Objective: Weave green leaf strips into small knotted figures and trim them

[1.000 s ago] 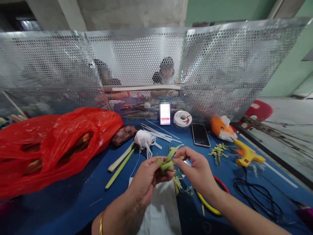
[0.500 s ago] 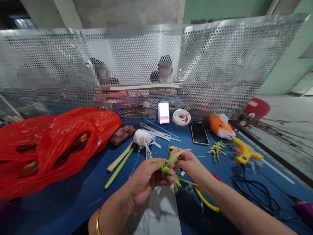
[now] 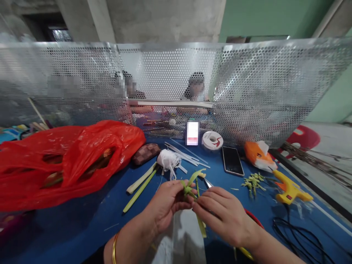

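Red bag (image 3: 68, 161): a big crumpled plastic sack slumps over the left side of the blue table (image 3: 90, 220), something greenish showing through its handle holes.
Checkered pouch (image 3: 145, 153): brown, tucked just beside the bag's right edge.
Leaf strips (image 3: 140, 185): two long pale green lengths lie slantwise on the table, near the left hand.
White thread bundle (image 3: 168, 160): a fluffy wad at the far ends of those strips, loose ends trailing down.
Left hand (image 3: 167, 203): curled in, thumb and fingertips pinching the knot of the green leaf weave (image 3: 189, 185) from the left; a gold bangle (image 3: 114, 249) sits on that wrist.
Green leaf weave: held up off the table right between the two hands, centre of the view, short blades sticking up and one strip hanging down.
White cloth (image 3: 181, 238): lies under the hands, at the near edge.
Right hand (image 3: 220, 212): fingers bent and closed on the lower strands of the weave from the right, fingertips almost meeting the left hand's.
White sticks (image 3: 187, 154): a thin scatter beyond the hands.
Tape roll (image 3: 212, 140): white, by the perforated metal screen (image 3: 247, 91).
Phone (image 3: 232, 160): dark, face up, right of the sticks.
Leaf scraps (image 3: 253, 180): a little green heap near the phone.
Glue gun (image 3: 290, 187): yellow, lying on its side far right, black cord (image 3: 302, 234) coiled close by.
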Demonstrator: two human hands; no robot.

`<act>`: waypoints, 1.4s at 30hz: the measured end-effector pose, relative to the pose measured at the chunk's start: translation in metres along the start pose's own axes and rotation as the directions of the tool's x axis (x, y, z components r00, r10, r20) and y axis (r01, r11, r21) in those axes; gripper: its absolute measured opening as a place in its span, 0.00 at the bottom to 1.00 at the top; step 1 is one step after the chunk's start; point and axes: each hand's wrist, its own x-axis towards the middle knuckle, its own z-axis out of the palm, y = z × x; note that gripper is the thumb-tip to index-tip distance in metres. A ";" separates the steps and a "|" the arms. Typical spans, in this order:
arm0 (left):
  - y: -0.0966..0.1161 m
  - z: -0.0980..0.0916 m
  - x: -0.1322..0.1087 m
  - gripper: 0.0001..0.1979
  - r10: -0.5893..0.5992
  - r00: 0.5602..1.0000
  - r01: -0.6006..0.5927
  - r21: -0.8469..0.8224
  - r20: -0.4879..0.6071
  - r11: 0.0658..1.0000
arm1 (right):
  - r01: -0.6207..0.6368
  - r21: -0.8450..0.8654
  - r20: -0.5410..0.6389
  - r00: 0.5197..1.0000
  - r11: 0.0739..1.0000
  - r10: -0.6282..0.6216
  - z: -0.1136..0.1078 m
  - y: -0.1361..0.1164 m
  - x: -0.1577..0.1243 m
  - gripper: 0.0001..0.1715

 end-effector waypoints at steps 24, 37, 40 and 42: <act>-0.012 0.006 -0.003 0.09 -0.056 0.987 -0.005 0.366 0.154 0.931 | -0.849 0.412 0.314 0.473 0.331 0.823 0.012 0.002 0.000 0.10; 0.001 0.005 -0.005 0.11 -0.028 0.986 -0.019 0.279 0.166 0.960 | -0.643 0.756 0.565 0.544 -0.125 0.621 -0.020 0.019 0.006 0.09; 0.000 0.006 -0.007 0.13 -0.039 0.986 -0.011 0.292 0.163 0.956 | -0.617 0.786 0.452 0.523 -0.045 0.723 -0.008 0.014 0.005 0.05; -0.001 0.007 -0.007 0.14 -0.044 0.987 -0.005 0.298 0.157 0.955 | -0.586 0.810 0.357 0.535 0.032 0.766 -0.005 0.011 0.006 0.06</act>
